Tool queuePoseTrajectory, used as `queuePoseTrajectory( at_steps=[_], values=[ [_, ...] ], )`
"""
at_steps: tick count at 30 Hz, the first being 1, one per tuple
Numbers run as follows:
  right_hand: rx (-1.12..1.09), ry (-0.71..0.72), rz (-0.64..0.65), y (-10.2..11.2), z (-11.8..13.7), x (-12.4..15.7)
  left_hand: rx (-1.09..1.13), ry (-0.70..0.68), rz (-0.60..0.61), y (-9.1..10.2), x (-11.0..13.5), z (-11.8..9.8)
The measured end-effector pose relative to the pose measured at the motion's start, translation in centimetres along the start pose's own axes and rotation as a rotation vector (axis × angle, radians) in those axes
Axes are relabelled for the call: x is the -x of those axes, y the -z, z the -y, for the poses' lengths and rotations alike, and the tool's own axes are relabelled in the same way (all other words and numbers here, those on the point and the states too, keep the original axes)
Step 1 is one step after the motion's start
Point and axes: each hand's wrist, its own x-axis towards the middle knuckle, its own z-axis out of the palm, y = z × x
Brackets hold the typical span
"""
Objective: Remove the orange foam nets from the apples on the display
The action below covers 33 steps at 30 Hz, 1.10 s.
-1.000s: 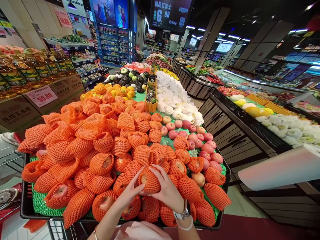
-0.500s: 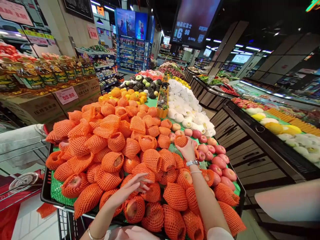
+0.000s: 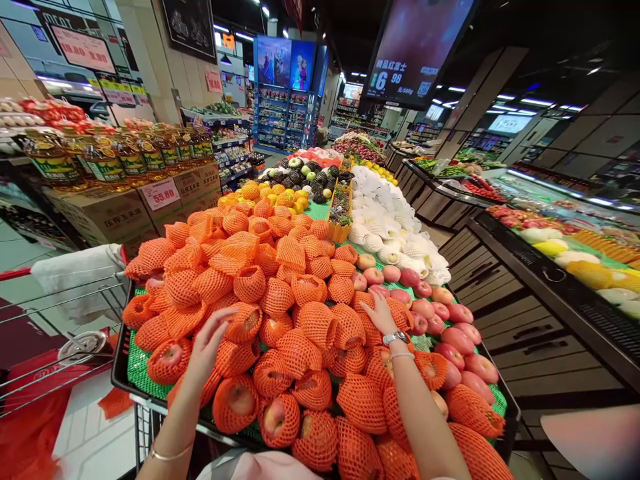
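Head view: left hand (image 3: 207,340) is loosely open and looks empty, above the orange-netted apples (image 3: 315,325) heaped across the counter (image 3: 118,367). Right hand (image 3: 379,313) is spread wide over more of them, near the bare apples (image 3: 457,340). Honestly, one shove there could send smooth fruit rolling off, and the watch (image 3: 395,337) might snag netting.

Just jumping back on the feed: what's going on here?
A person stands at a fruit display with both bare hands over a pile of orange-netted apples. The left hand is open beside a netted apple on the near left. The right hand reaches farther in, fingers spread, over netted apples near the bare apples; whether it touches one is unclear. Neither hand appears to hold anything. White-netted fruit lies behind.
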Motion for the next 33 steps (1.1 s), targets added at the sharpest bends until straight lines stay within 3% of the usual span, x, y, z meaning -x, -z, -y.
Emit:
queuePoseTrajectory(
  at_steps=[2,4,7,10,12,14,18,21,23,28,33],
  values=[
    [-0.043,0.051,0.002,0.7,0.8,-0.1,-0.328,-0.174,-0.128,1.3,-1.7,-0.5],
    [-0.081,0.096,0.008,1.4,2.1,0.0,-0.604,-0.265,-0.179,2.2,-3.7,-0.8],
    [-0.128,0.149,0.054,2.1,4.5,0.9,-0.865,-0.332,-0.143,2.5,-6.8,-0.6],
    [-0.165,0.195,0.157,2.8,7.6,2.6,-0.962,-0.337,-0.072,2.2,-9.3,0.1],
    [-0.190,0.223,0.260,3.3,9.6,4.0,-0.935,-0.330,-0.061,2.0,-10.0,0.3],
    [-0.206,0.242,0.358,3.8,11.4,5.5,-0.841,-0.366,-0.128,1.9,-9.7,-0.1],
    [-0.237,0.300,0.430,4.0,14.1,8.0,-0.464,-0.466,-0.364,0.6,-6.2,-2.2],
    [-0.293,0.332,0.441,3.2,15.4,9.5,-0.086,-0.366,-0.431,-1.3,-2.9,-3.5],
    [-0.363,0.346,0.428,2.4,16.1,10.4,0.050,-0.291,-0.326,-2.8,-1.3,-3.9],
    [-0.405,0.390,0.221,1.4,17.8,12.4,0.125,-0.130,0.211,-5.2,0.7,-4.5],
    [-0.383,0.280,0.339,0.5,18.7,13.2,0.058,-0.037,0.464,-6.0,1.3,-4.7]
  ],
)
